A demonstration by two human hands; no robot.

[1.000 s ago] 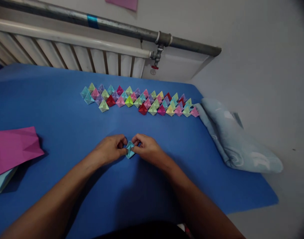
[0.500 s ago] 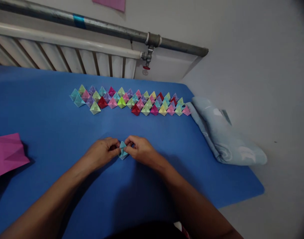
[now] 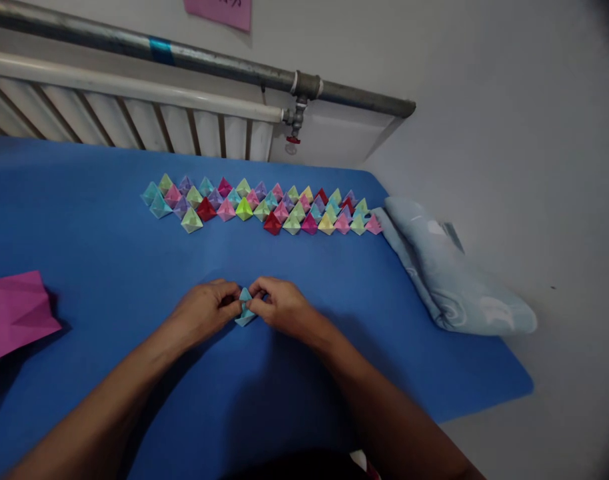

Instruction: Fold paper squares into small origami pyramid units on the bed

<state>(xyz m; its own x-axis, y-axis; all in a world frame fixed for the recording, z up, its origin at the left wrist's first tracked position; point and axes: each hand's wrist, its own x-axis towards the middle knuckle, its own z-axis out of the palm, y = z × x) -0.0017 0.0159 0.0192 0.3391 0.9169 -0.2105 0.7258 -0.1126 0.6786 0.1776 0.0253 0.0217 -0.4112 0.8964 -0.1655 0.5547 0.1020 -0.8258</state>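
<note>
A small light-blue folded paper piece point(image 3: 245, 316) is at the middle of the blue table, between my two hands. My left hand point(image 3: 210, 308) pinches its left side between thumb and fingers. On the right side, the thumb and fingers of my right hand point(image 3: 279, 303) grip it too. My fingertips cover part of the paper. Beyond my hands, several small folded paper pieces in many colours point(image 3: 244, 208) stand in staggered rows. A larger pink folded paper point(image 3: 17, 313) lies at the left edge of the view.
The blue table point(image 3: 109, 260) reaches back to a white radiator point(image 3: 134, 90) with a metal pipe point(image 3: 224, 62) above it. A folded light-blue patterned cloth point(image 3: 449, 280) lies at the right, by the wall.
Both hands stay at the light-blue paper, with my fingertips slightly closer together over its middle. The whole view has shifted a little, and the surroundings appear slightly lower.
</note>
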